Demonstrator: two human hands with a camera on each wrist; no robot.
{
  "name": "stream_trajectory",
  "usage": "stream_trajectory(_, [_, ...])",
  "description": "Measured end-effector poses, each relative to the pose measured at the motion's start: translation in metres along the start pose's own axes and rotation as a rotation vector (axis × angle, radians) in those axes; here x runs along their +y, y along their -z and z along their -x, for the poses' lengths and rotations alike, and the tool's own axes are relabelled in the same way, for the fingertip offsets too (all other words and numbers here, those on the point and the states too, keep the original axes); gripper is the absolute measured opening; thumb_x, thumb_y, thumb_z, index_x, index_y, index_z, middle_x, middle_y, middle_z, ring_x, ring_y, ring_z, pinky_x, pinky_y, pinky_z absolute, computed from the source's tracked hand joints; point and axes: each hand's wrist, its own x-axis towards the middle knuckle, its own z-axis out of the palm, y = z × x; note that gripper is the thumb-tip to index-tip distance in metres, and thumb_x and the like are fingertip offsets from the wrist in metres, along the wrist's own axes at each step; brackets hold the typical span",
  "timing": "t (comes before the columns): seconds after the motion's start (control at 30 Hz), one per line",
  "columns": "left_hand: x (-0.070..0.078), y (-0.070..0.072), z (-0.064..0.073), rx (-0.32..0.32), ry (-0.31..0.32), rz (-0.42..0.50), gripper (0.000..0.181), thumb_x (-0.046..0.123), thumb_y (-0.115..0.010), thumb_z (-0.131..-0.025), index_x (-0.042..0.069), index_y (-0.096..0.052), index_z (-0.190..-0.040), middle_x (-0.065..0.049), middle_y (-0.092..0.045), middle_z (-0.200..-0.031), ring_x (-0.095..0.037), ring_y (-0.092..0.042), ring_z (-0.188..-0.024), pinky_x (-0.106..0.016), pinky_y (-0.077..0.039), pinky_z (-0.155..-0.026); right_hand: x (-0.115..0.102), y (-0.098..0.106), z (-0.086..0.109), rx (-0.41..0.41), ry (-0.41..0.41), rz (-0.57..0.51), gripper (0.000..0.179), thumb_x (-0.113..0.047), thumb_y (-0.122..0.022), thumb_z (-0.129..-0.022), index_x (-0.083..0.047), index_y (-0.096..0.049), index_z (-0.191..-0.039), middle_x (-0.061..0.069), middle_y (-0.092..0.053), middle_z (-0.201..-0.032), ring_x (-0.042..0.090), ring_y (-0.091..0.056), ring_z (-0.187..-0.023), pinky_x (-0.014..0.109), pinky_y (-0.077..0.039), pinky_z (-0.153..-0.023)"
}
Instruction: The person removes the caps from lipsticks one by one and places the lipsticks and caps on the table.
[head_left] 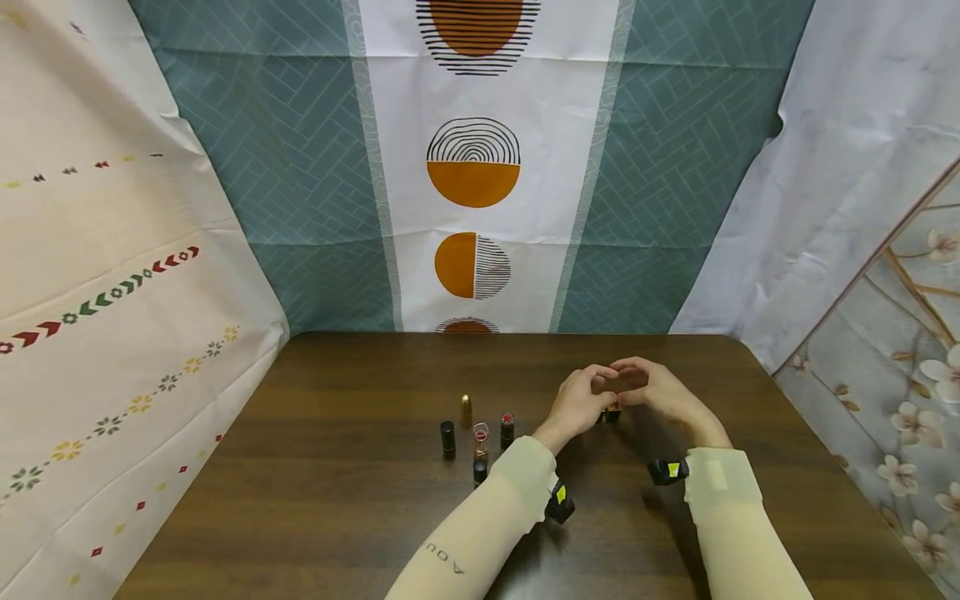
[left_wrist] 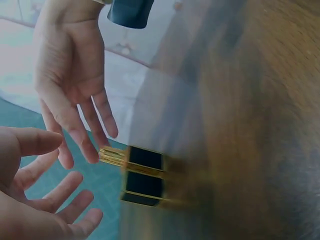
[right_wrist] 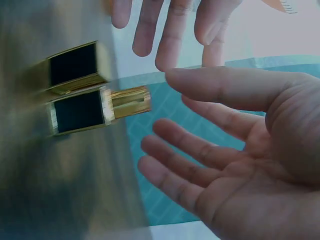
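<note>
A black and gold square lipstick [right_wrist: 79, 111] stands upright on the table with its gold inner tube showing. Right beside it stands its black and gold cap [right_wrist: 74, 66]. The left hand [head_left: 577, 404] hovers close by, fingers spread and loosely bent around nothing. Opposite it, the right hand [head_left: 663, 396] is also held with relaxed fingers and an empty palm. In the left wrist view, the fingers of both hands are near the gold tube of the lipstick [left_wrist: 144, 159]. Whether any fingertip touches it, I cannot tell. The head view has this pair mostly hidden behind the fingers.
Left of the hands stand several other lipsticks: a gold one [head_left: 467, 411], a black one [head_left: 447, 439], a clear-topped one [head_left: 481, 440], a dark one with a red top [head_left: 507, 430] and another dark one [head_left: 480, 472] near the left sleeve. A curtain [head_left: 315, 167] hangs behind the wooden table [head_left: 315, 500].
</note>
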Motion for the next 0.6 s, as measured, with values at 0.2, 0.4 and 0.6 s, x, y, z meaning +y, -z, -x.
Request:
stream_trajectory(0.2, [0.024,0.021,0.003,-0.017,-0.038,-0.023,0.032,0.016,-0.069,-0.1,0.016,-0.068,-0.132,-0.01,-0.066,-0.129,-0.024,-0.06,-0.121,-0.039,-0.051,-0.098,-0.015,0.003,-0.001,0.082,0.081,0.023,0.048,0.005,-0.067,-0.095,0.012,-0.052,-0.139,0.034,-0.061,-0.132,0.05,-0.061,-0.12,0.025,-0.056,-0.085])
stream_trajectory(0.4, [0.046,0.053,0.006,-0.161,-0.103,-0.053,0.031,0.02,-0.067,-0.103,0.016,-0.068,-0.133,-0.007,-0.068,-0.129,-0.019,-0.061,-0.121,-0.034,-0.052,-0.097,-0.03,-0.001,-0.002,0.153,0.098,-0.008,0.04,0.002,-0.064,-0.099,0.008,-0.056,-0.138,0.029,-0.061,-0.134,0.041,-0.063,-0.12,0.02,-0.054,-0.086])
stream_trajectory(0.6, [0.05,0.083,0.01,-0.25,-0.131,-0.051,0.029,0.023,-0.065,-0.105,0.016,-0.068,-0.133,-0.005,-0.07,-0.128,-0.017,-0.063,-0.119,-0.032,-0.053,-0.094,-0.039,-0.007,-0.004,0.155,0.099,-0.114,0.038,-0.001,-0.06,-0.103,0.006,-0.056,-0.14,0.024,-0.061,-0.135,0.013,-0.064,-0.113,0.021,-0.053,-0.09])
